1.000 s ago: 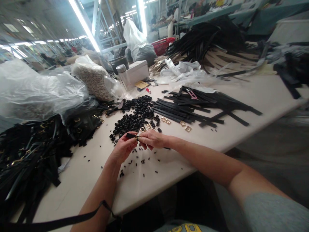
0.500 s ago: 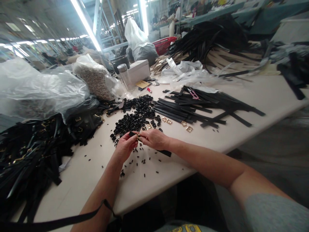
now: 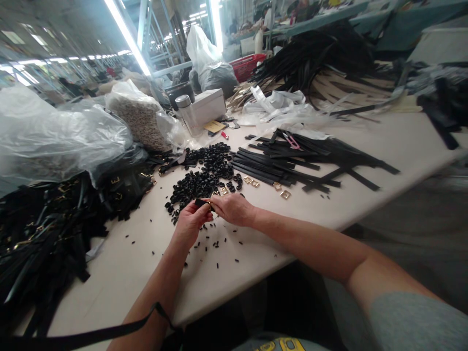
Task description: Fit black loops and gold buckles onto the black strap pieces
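Note:
My left hand (image 3: 190, 222) and my right hand (image 3: 234, 208) meet over the near middle of the pale table (image 3: 365, 195). Both pinch one short black strap (image 3: 200, 202) with a small gold buckle at its end, fingers closed on it. Just beyond them lies a heap of small black loops (image 3: 208, 178). A few loose gold buckles (image 3: 280, 187) lie to the right of that heap. Tiny black offcuts are scattered under my hands.
Flat black straps (image 3: 292, 161) lie spread at centre right. A big pile of finished black straps (image 3: 54, 224) fills the left. Clear plastic bags (image 3: 54, 136), a metal flask (image 3: 187, 114) and a white box (image 3: 210, 107) stand behind. More strap bundles (image 3: 321, 63) lie at the back.
The strap's free end, visible under my right wrist half a second ago, is hidden now. My hands have stayed in nearly the same place, still working the strap and buckle.

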Demonstrator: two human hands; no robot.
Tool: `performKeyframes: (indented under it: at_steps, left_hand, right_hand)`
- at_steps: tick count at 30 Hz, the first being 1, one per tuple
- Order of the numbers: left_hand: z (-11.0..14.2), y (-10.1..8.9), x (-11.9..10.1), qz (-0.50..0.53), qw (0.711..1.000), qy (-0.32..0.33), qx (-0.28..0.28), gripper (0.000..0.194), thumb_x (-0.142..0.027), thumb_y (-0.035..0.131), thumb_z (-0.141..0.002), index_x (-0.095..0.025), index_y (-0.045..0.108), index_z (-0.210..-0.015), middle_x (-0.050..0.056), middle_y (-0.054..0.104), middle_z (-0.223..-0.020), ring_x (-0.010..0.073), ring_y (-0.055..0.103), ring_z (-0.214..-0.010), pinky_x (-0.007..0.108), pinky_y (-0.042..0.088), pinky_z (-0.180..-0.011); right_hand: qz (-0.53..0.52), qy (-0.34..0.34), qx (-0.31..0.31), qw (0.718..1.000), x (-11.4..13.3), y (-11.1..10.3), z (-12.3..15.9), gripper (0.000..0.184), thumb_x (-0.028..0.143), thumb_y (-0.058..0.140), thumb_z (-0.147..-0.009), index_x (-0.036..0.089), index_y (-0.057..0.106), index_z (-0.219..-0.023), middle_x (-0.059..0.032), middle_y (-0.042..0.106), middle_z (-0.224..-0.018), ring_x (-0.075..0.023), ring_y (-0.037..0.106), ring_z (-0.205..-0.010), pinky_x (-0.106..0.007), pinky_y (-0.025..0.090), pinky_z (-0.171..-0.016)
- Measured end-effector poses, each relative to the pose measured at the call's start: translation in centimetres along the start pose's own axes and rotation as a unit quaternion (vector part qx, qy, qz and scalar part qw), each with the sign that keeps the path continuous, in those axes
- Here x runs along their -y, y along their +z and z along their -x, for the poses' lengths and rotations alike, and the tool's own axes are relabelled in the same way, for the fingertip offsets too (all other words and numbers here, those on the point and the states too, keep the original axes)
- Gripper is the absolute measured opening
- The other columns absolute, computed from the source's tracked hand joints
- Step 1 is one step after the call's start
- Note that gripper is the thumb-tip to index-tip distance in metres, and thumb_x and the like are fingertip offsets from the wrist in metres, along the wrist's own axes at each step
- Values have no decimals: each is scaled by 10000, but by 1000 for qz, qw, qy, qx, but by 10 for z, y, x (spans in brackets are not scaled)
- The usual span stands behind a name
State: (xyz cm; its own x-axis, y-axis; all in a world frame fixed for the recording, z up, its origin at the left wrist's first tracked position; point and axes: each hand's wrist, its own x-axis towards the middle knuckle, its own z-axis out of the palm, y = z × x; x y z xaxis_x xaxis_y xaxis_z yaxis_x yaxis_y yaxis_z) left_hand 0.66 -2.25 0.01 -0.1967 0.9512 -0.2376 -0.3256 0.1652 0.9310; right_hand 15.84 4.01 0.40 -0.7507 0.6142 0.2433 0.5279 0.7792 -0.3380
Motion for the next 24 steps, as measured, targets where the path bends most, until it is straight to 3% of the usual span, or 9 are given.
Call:
performKeyframes:
  at_steps: [4,9,18,24]
  left_hand:
    - [-2,0,0,2,1000,-4,-3,406,-308,863,-568,-141,702,-902,9,673,-729,73,608,-557,174,528,-545]
    - [-5,0,1,18,1000,-13,-10,430,-298,871,-548,-142,706,-913,13,686,-785,64,612,-563,161,526,-548]
    - [-5,2,0,30,998,-33,-33,419,-304,871,-541,-132,703,-884,9,668,-749,63,601,-548,160,518,-537]
    - [-8,0,0,31,998,-35,-36,405,-265,881,-519,-134,700,-856,10,677,-758,53,596,-565,136,497,-540]
  right_hand:
    - [9,-11,-7,1000,-1,-4,2,342,305,349,-986,194,581,-1211,-61,712,-868,-147,625,-687,-243,323,-571]
    - [16,-4,-9,1000,-1,-8,3,339,321,352,-981,196,634,-1122,-67,719,-880,-156,643,-716,-246,338,-581]
    - [50,-60,2,997,-1,-9,5,269,214,368,-968,125,611,-1043,-103,686,-857,-179,637,-742,-261,370,-595]
    - [-18,-20,5,1000,1,-8,3,255,273,417,-959,134,631,-969,-105,696,-899,-178,642,-787,-253,396,-641]
